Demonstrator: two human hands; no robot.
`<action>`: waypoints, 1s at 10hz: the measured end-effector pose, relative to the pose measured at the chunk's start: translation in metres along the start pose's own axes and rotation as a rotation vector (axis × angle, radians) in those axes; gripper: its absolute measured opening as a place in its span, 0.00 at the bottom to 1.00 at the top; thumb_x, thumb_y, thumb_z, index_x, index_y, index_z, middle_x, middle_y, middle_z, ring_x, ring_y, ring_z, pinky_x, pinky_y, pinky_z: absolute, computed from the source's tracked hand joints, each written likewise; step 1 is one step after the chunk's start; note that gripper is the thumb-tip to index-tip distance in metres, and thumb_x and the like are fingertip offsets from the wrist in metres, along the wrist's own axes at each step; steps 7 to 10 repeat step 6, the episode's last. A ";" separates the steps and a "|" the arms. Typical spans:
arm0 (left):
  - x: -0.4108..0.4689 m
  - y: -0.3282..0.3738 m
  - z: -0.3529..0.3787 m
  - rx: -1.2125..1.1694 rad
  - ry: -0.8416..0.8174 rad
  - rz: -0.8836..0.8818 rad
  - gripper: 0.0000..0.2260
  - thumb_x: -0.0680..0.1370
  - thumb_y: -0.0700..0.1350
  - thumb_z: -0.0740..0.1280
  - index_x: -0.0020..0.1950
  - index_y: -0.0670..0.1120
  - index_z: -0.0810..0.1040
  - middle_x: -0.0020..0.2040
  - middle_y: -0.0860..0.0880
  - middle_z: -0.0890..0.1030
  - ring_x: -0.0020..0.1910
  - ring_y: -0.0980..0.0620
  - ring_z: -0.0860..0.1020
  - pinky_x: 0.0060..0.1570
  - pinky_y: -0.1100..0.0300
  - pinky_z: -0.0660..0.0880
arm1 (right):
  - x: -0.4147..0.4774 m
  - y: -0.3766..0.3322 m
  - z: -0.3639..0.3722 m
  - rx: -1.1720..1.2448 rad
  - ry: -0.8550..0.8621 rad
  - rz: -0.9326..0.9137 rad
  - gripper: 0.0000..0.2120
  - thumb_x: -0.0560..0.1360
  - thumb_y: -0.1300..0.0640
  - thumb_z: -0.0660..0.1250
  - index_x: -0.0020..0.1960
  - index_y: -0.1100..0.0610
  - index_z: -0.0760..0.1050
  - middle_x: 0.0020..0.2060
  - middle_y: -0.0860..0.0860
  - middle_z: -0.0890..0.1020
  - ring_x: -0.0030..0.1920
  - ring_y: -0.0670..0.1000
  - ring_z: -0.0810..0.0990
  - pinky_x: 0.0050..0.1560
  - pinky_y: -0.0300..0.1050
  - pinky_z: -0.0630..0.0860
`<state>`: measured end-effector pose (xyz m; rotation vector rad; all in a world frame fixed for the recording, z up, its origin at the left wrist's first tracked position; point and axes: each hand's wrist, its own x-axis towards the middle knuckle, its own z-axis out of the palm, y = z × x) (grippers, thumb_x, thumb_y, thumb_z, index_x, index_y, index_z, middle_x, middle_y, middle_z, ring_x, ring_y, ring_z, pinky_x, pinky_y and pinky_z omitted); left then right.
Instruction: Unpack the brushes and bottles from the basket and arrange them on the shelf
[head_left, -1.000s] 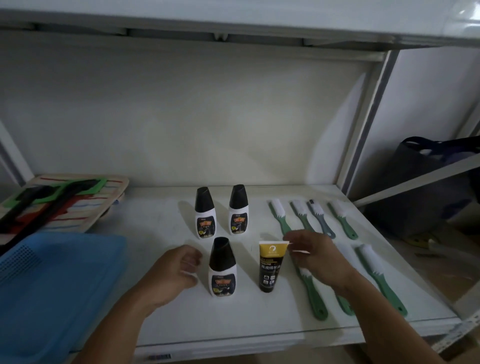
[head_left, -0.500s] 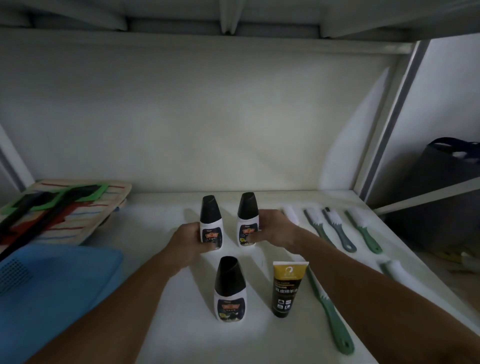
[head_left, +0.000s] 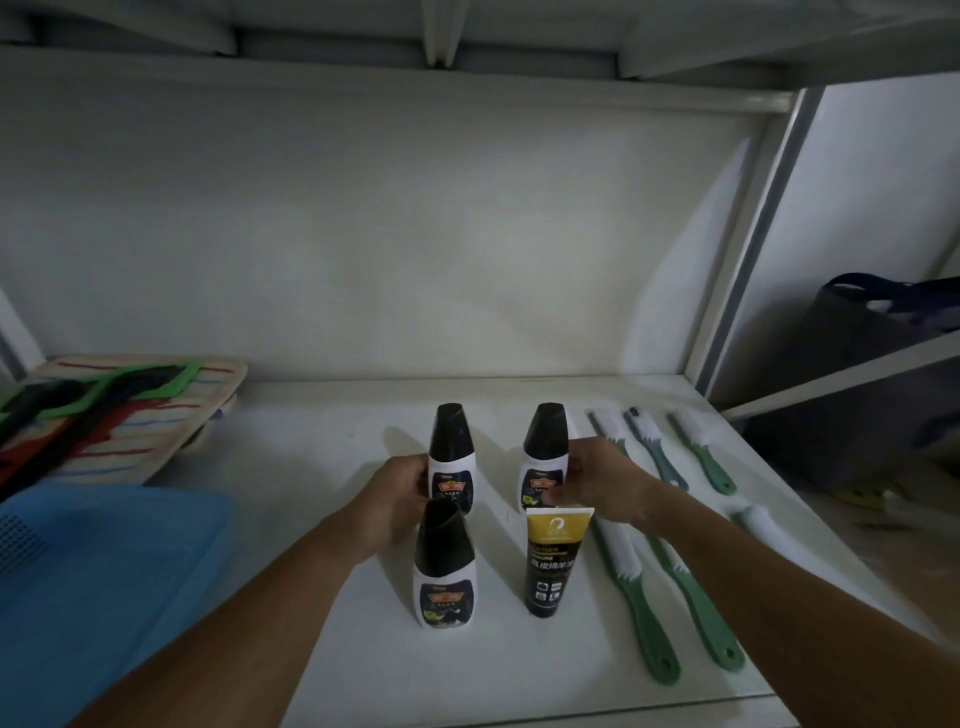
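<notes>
Three white bottles with black caps and one black-and-yellow tube (head_left: 550, 561) stand upright on the white shelf (head_left: 322, 457). My left hand (head_left: 400, 493) grips the back left bottle (head_left: 451, 447). My right hand (head_left: 597, 478) grips the back right bottle (head_left: 543, 447). The front bottle (head_left: 443, 566) stands free in front of my left hand. Several green and grey brushes lie in rows to the right, among them a long green one (head_left: 631, 592). The blue basket (head_left: 93, 571) sits at the left.
A striped woven mat (head_left: 156, 415) with dark and green items on it lies at the back left. A shelf post (head_left: 748, 249) rises at the right, with a dark bag (head_left: 872, 364) beyond it.
My hands moved from the front items to the two back bottles and closed on them. The two back bottles now stand farther apart.
</notes>
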<state>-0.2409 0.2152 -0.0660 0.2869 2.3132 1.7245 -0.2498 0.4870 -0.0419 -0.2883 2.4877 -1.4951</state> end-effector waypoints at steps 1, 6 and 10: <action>-0.001 0.000 0.001 -0.024 0.023 -0.014 0.09 0.73 0.30 0.70 0.52 0.35 0.80 0.48 0.34 0.83 0.50 0.35 0.81 0.57 0.43 0.76 | -0.001 -0.002 0.003 0.001 -0.015 -0.003 0.14 0.68 0.72 0.72 0.46 0.55 0.82 0.39 0.48 0.87 0.44 0.47 0.86 0.48 0.44 0.81; -0.012 -0.009 -0.006 0.055 0.237 -0.035 0.17 0.70 0.39 0.73 0.57 0.51 0.80 0.55 0.46 0.83 0.57 0.45 0.80 0.60 0.47 0.75 | -0.023 0.005 -0.016 -0.037 0.200 -0.013 0.33 0.67 0.82 0.60 0.68 0.61 0.73 0.62 0.52 0.79 0.63 0.50 0.77 0.58 0.41 0.76; -0.012 -0.009 -0.006 0.055 0.237 -0.035 0.17 0.70 0.39 0.73 0.57 0.51 0.80 0.55 0.46 0.83 0.57 0.45 0.80 0.60 0.47 0.75 | -0.023 0.005 -0.016 -0.037 0.200 -0.013 0.33 0.67 0.82 0.60 0.68 0.61 0.73 0.62 0.52 0.79 0.63 0.50 0.77 0.58 0.41 0.76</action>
